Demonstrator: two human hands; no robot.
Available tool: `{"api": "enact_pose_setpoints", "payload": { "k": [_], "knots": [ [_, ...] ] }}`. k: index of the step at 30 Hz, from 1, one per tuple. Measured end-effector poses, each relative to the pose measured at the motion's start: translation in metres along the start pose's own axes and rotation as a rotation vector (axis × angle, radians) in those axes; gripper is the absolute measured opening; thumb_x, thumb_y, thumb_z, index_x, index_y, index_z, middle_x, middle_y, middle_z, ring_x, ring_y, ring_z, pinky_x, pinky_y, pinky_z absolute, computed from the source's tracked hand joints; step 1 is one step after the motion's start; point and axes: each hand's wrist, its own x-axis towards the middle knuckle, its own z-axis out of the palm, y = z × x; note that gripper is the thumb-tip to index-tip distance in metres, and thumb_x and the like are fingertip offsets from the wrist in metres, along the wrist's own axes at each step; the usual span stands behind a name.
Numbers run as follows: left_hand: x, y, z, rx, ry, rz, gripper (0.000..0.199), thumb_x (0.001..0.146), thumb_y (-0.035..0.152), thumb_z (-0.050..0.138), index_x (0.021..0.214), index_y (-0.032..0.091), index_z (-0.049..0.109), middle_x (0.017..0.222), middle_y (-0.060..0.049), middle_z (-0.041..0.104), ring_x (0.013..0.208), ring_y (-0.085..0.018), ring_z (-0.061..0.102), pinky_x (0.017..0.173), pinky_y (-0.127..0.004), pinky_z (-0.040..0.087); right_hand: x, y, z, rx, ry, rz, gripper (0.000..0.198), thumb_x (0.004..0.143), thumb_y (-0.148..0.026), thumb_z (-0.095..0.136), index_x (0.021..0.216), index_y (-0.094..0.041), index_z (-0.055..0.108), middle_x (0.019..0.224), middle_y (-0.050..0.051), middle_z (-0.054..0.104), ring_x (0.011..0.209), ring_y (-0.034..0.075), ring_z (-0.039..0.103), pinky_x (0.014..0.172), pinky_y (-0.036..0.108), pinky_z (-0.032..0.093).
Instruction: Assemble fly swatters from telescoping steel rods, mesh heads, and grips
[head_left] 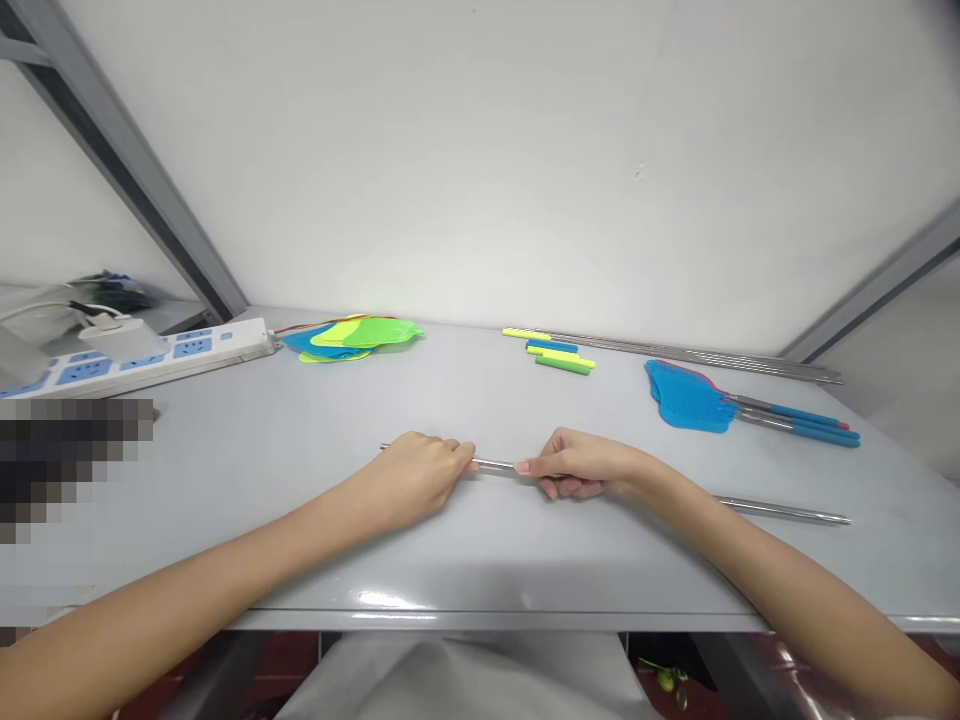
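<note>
A slim metal rod [493, 465] lies crosswise low over the grey table, in line with a thicker metal length [784, 510] that shows beyond my right wrist. My left hand [424, 470] is closed around the rod near its left end, knuckles up. A short way to the right, my right hand [570, 465] pinches the rod with thumb and fingers. The part of the rod behind my right hand and wrist is hidden. Between the two hands a short bare stretch of metal shows.
Blue fly swatters [690, 398] with metal shafts lie at the right. Behind them are metal rods [675, 352]. Short coloured handle sleeves [562, 365] lie at mid-back. Green, yellow and blue swatter heads [367, 338] are piled back left, beside a white power strip [217, 345].
</note>
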Motion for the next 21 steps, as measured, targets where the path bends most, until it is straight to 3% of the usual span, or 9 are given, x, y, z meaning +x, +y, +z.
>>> {"api": "enact_pose_setpoints", "payload": {
  "k": [21],
  "knots": [
    [-0.0023, 0.0048, 0.0002, -0.051, 0.011, 0.069, 0.023, 0.085, 0.026, 0.026, 0.071, 0.017, 0.042, 0.063, -0.003, 0.059, 0.052, -0.015, 0.055, 0.046, -0.026, 0.029, -0.0005, -0.0032, 0.0074, 0.05, -0.056, 0.069, 0.043, 0.064, -0.052, 0.052, 0.052, -0.011, 0.048, 0.034, -0.008, 0.025, 0.03, 0.001, 0.018, 0.027, 0.016, 0.01]
  ]
}}
